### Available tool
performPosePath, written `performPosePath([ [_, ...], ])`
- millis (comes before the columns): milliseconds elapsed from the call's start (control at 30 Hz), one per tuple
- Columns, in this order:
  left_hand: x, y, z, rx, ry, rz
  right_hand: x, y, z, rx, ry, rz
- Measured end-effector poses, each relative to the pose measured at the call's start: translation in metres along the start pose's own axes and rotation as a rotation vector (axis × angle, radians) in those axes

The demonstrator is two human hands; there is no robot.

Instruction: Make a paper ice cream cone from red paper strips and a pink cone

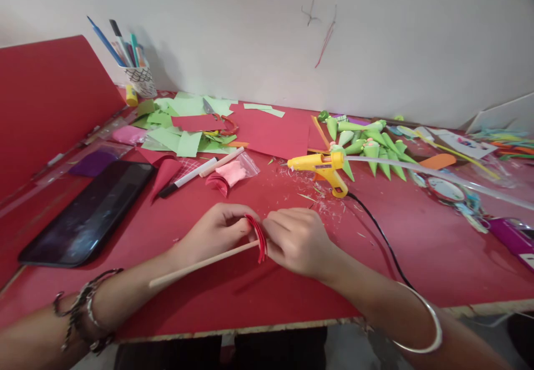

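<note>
Fringed red paper (259,239) curls around the end of a thin wooden stick (204,263) above the front of the red table. My left hand (221,228) is closed on the red paper from the left, with the stick slanting down across my wrist. On the right side of the paper, my right hand (298,239) is closed too, its fingertips at the paper's edge and partly hidden. Beyond my hands lie a yellow glue gun (323,167) with a clear glue stick, a white marker (194,175) and a small bag of pink material (231,174).
A black phone (89,214) lies at the left. Green paper pieces (189,143), scissors (227,125) and red sheets (271,131) are at the back. Green cones (371,144) stand right of centre. The glue gun's black cable (379,231) runs toward the front edge.
</note>
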State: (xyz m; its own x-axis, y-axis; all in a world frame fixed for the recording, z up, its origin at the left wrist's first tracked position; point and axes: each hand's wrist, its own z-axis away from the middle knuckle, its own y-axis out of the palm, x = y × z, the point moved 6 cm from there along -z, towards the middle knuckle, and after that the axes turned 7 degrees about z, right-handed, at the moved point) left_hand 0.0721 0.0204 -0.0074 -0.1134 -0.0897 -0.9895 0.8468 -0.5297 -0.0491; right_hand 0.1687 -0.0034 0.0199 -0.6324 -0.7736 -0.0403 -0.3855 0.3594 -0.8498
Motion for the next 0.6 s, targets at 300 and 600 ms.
performPosePath([
  [300,-0.003,-0.006,0.000,-0.059,0.086,-0.157,0.006,-0.006,0.000,-0.016,-0.021,-0.062],
  [600,-0.018,-0.011,0.006,-0.025,0.305,-0.460,-0.017,0.020,0.003,0.225,0.282,-0.627],
])
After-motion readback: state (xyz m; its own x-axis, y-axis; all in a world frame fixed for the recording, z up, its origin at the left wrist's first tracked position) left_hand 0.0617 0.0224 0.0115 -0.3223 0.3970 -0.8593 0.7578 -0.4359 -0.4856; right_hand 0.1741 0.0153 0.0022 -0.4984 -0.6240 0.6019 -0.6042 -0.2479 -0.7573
